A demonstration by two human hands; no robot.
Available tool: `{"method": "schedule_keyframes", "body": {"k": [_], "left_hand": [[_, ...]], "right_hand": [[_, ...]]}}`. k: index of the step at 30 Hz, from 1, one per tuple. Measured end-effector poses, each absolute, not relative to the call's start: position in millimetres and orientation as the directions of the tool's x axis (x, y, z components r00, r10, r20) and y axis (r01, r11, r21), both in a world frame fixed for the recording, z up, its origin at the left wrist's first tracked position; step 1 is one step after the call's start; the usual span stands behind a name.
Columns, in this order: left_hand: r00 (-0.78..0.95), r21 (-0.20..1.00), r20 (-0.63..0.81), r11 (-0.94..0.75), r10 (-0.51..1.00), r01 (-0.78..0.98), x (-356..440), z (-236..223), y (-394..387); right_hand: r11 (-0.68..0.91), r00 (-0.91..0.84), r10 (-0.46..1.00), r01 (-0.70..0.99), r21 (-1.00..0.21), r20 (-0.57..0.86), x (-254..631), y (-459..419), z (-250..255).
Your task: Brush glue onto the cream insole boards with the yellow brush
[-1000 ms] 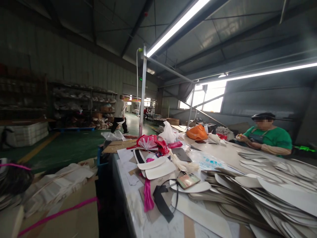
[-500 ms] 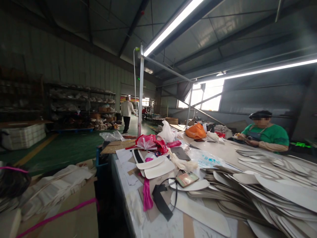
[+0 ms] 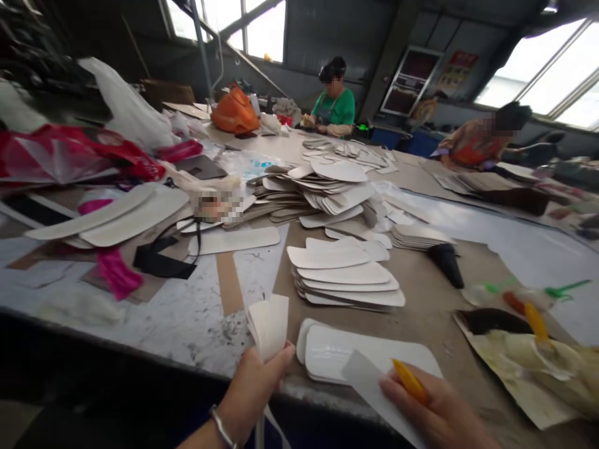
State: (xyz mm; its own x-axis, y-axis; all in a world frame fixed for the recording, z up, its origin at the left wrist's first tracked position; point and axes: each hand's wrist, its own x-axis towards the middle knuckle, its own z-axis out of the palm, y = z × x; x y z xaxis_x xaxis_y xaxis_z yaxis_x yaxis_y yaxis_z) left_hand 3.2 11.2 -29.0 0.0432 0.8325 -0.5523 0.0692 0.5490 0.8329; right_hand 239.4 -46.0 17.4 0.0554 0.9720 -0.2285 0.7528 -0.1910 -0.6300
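My left hand is closed on several thin white strips that stand up from the fist at the table's near edge. My right hand holds a yellow brush handle and a grey-white flat piece, just over a low stack of white insole-shaped pieces. Behind that lies a fanned stack of similar cut pieces.
A larger heap of cut pieces lies mid-table, with red bags, a black strap and pink cloth at left. A black cone and glue-stained paper with brushes sit at right. Two seated people work across the table.
The view has swung right and down from the hall and table's far end to the near edge. Both my hands, unseen before, now show with strips and brush.
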Motion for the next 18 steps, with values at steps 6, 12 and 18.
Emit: {"method": "schedule_keyframes", "body": {"k": [6,12,18], "left_hand": [[0.088,0.809,-0.582,0.566,0.808,0.159,9.3,-25.8,17.5],[0.149,0.768,-0.628,0.578,0.764,0.277,16.0,-30.3,26.1],[0.150,0.745,-0.642,0.564,0.752,0.357,22.5,-33.5,32.7]], "right_hand": [[-0.203,-0.122,0.884,0.769,-0.606,-0.451,212.0,5.8,8.4],[-0.152,-0.124,0.861,0.862,-0.484,-0.493,208.4,20.3,3.1],[-0.076,-0.085,0.867,0.951,-0.298,-0.492,201.2,29.4,-0.6]]}}
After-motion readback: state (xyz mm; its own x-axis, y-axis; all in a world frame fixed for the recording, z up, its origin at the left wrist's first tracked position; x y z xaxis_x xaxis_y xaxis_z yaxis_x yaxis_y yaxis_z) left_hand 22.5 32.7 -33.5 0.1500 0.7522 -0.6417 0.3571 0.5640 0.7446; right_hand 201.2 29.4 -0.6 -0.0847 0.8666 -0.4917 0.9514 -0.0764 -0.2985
